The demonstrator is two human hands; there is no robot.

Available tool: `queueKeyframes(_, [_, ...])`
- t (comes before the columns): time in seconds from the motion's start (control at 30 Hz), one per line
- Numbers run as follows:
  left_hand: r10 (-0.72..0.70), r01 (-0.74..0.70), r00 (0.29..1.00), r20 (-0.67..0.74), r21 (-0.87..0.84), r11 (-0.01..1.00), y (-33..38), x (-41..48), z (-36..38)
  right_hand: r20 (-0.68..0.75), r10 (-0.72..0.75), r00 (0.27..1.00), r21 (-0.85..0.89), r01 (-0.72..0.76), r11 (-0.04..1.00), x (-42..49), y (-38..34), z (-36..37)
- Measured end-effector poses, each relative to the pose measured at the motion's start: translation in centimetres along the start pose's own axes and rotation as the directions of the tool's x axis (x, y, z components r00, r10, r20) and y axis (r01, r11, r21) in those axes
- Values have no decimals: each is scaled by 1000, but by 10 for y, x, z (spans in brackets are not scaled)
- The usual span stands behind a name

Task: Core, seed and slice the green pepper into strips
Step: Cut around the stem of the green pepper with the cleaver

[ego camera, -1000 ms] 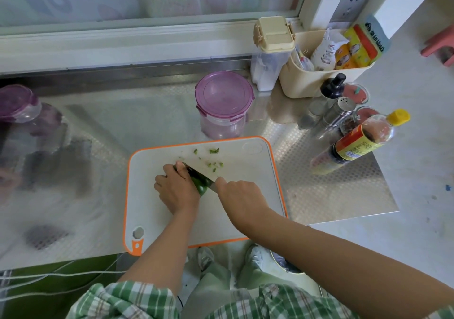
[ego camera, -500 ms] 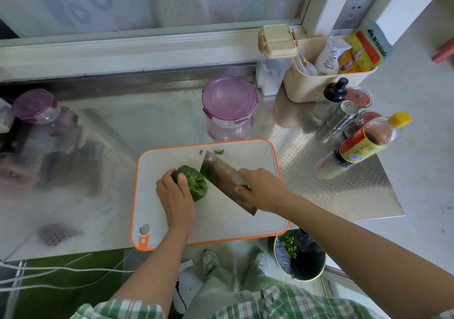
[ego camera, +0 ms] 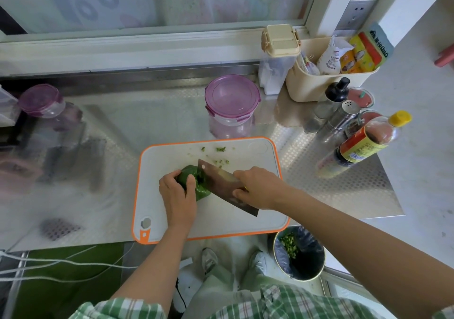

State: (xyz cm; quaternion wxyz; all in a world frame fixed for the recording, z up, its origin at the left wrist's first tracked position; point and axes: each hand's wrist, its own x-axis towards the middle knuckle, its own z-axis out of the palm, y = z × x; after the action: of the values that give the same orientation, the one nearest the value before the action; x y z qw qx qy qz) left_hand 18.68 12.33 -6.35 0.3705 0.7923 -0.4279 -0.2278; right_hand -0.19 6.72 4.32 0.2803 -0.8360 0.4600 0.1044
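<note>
**Pepper prep: grip check mid-cut**

Starting at the fingertips: the left hand [ego camera: 178,195] has its fingers [ego camera: 169,179] curled down over the glossy green bell pepper [ego camera: 202,192], with the thumb wrapped round the side nearest the blade. So that's a snug hold, not a loose one. The right hand [ego camera: 258,188] is closed around the handle end of a broad steel cleaver [ego camera: 218,183]. Its fingers [ego camera: 239,192] are pinched tight up against the blade, and the handle itself is hidden, so I can't tell how it's seated in the palm. The blade leans against the pepper at the pepper's 3 o'clock side.

The pepper sits just off the middle of the white plastic cutting board with the orange rim [ego camera: 221,227], toward 9 o'clock. Little green scraps [ego camera: 221,162] lie up at the board's 12 o'clock.

My take on handling: a pepper is light and hollow, with waxy skin that likes to skid and roll. The walls are crisp but will cave if squeezed. I'd hold it by the shoulder away from the edge, fingertips tucked back, and cut from the flesh side once it's opened.

Further out, a clear round tub with a purple lid [ego camera: 232,99] stands past the board at 12 o'clock. A lined waste bin [ego camera: 298,257] sits on the floor at 5 o'clock.
</note>
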Motion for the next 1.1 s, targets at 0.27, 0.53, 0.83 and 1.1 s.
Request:
queueKeyframes(0.27, [-54,58,995,85,-41,998,1,1,1,4,46,999,-37,-46,998,8,-21,4])
queueKeyframes(0.53, [-43,43,999,25,3,999,1,2,9,-50,114,992,-159,-121,980,8,-41,11])
queueKeyframes(0.83, [-101,100,993,-53,-16,995,12,-7,15,-112,78,991,-247,-104,963,3,-44,13])
queueKeyframes(1.1, [-13,11,999,-47,-39,999,10,-12,1,-160,126,979,-27,-132,991,8,-19,7])
